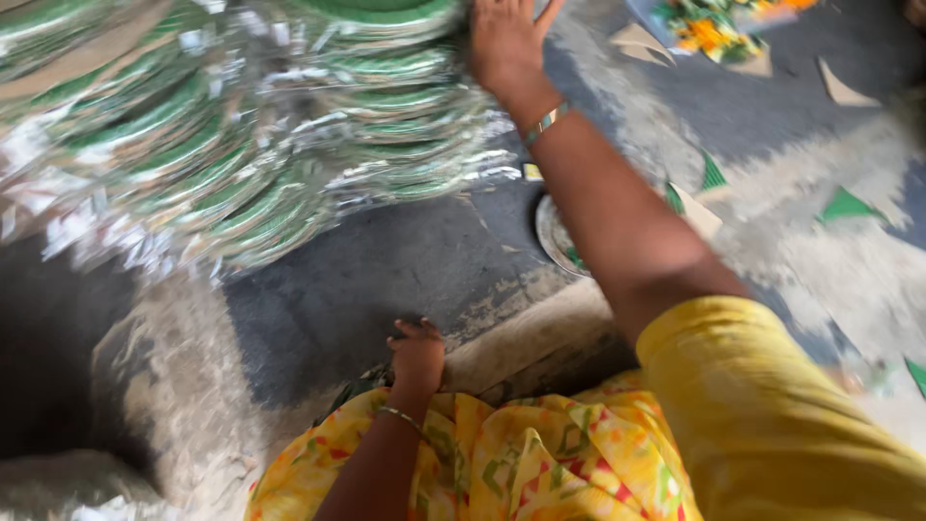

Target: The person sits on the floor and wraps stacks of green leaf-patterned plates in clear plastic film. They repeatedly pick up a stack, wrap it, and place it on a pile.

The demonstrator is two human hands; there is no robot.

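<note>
A big leaning heap of green paper plates with silver foil edges (pixel 241 135) fills the upper left of the head view. My right hand (pixel 506 43) reaches far forward and rests flat against the right side of that heap, fingers apart, a bangle on the wrist. My left hand (pixel 417 352) hangs low near my lap, fingers curled loosely with nothing seen in them, just above the yellow patterned cloth (pixel 540 463) of my clothing. The picture is blurred by motion.
A single round silver plate (pixel 558 236) lies on the grey floor, partly behind my right forearm. Green and tan paper scraps (pixel 847 205) are scattered at the right. A flowered sheet (pixel 714 29) lies at the top right. A dark hollow sits at the lower left.
</note>
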